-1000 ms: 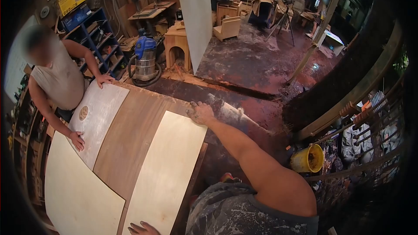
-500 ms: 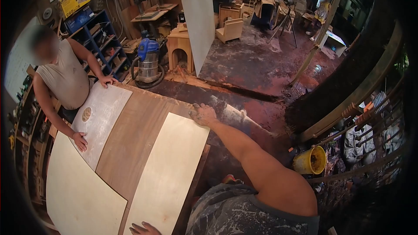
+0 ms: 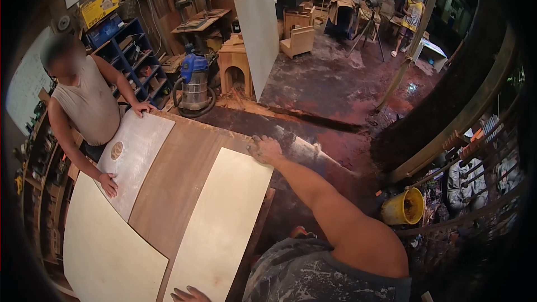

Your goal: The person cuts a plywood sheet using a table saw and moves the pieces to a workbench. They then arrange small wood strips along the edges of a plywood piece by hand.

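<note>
My right hand (image 3: 264,149) grips the far corner of a long pale plywood panel (image 3: 221,223) that lies on a brown board (image 3: 178,179). At the bottom edge of the view my left hand (image 3: 187,295) rests with spread fingers on the panel's near end. Across the board a co-worker (image 3: 84,100) presses both hands on a whitish panel (image 3: 136,154) with a round mark. Another pale sheet (image 3: 106,251) lies at the near left.
A blue-topped shop vacuum (image 3: 194,83) stands beyond the board. A tall white sheet (image 3: 258,33) leans upright behind a small wooden cabinet (image 3: 234,67). A yellow bucket (image 3: 404,208) sits on the floor at right. Blue shelving (image 3: 131,59) lines the left wall. Another person (image 3: 412,17) stands far back.
The view has shifted slightly, so everything sits a little lower and to the right. A person has come into view at the far back. Hands keep their places on the panels.
</note>
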### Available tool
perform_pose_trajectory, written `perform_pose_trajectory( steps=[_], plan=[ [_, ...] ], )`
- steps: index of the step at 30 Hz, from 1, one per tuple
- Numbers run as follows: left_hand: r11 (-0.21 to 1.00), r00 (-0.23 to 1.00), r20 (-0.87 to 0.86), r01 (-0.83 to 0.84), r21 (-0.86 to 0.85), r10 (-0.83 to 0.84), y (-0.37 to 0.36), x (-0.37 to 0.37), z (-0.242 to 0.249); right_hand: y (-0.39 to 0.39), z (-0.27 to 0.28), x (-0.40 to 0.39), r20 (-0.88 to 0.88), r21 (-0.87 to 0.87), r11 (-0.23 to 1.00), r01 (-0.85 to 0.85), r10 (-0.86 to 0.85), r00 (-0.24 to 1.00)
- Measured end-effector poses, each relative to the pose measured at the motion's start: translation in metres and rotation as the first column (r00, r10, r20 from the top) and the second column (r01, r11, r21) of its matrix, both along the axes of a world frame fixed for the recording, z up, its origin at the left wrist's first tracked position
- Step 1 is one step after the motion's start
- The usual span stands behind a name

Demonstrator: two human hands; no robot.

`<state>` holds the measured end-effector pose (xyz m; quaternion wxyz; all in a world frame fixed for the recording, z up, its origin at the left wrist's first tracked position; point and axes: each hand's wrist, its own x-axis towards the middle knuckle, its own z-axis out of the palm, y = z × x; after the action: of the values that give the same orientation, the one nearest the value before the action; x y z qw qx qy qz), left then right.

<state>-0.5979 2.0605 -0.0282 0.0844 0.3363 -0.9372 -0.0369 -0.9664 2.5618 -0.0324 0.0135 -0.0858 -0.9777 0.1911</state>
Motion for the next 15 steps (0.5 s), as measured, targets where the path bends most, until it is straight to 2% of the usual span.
perform_pose_trajectory(
  steps=[8, 15],
  plan=[
    [1.0, 0.999, -0.024, 0.025, -0.016, -0.025, -0.0041, 0.0019, -0.0051, -0.0009, -0.0077, -0.0007, -0.015, -0.009, 1.0, 0.011, -0.011, 1.0],
    [0.999, 0.999, 0.044, -0.012, 0.044, 0.01, -0.001, 0.0009, 0.004, -0.0016, -0.0053, -0.0007, -0.003, -0.012, 1.0, 0.011, -0.011, 1.0]
  ],
)
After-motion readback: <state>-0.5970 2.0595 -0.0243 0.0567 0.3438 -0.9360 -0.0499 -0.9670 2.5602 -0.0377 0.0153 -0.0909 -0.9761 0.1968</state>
